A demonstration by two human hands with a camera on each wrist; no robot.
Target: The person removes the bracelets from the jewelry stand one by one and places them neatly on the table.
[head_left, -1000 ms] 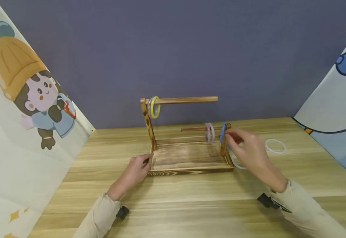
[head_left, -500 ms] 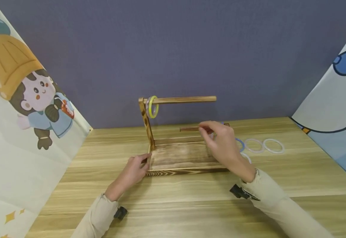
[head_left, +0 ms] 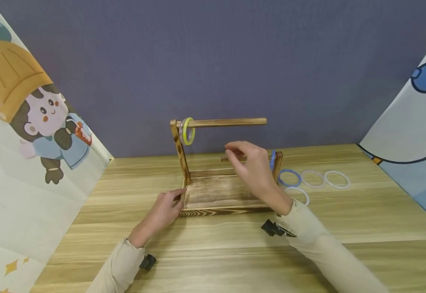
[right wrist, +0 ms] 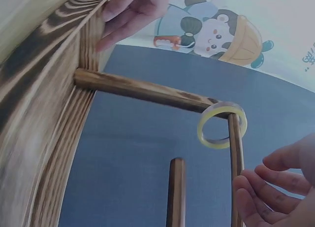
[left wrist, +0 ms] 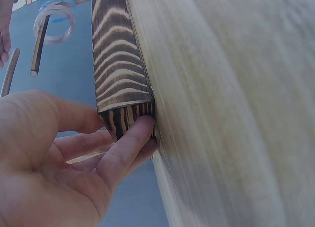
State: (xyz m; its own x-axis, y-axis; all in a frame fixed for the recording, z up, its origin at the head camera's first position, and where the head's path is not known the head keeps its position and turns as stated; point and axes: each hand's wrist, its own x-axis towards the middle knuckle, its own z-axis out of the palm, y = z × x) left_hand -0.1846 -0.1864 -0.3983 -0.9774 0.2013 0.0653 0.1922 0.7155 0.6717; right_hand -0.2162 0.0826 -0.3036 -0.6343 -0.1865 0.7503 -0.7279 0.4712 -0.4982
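My left hand (head_left: 165, 207) grips the front left corner of a wooden bangle stand (head_left: 216, 212), thumb and fingers round the tray edge in the left wrist view. My right hand (head_left: 251, 171) hovers in front of the stand's lower bar (head_left: 225, 159), fingers loosely bent with nothing visible between them. In the right wrist view, the thumb and fingertips (right wrist: 270, 173) are apart. On the upper bar (head_left: 231, 122) hang a yellow bangle (head_left: 185, 136) and a pale one. A blue bangle (head_left: 273, 160) hangs by the right post; pale bangles (left wrist: 48, 39) also hang on the lower bar.
Right of the stand lie a blue bangle (head_left: 280, 183), a pinkish one (head_left: 313, 187) and two white ones (head_left: 337, 187) on the wooden table (head_left: 205, 252). A grey-blue wall (head_left: 213, 69) stands behind, with printed cartoon sheets on both sides.
My right hand has moved left from the right post to the free end of the lower bar, uncovering the loose bangles on the table. The left hand has stayed at the tray corner.
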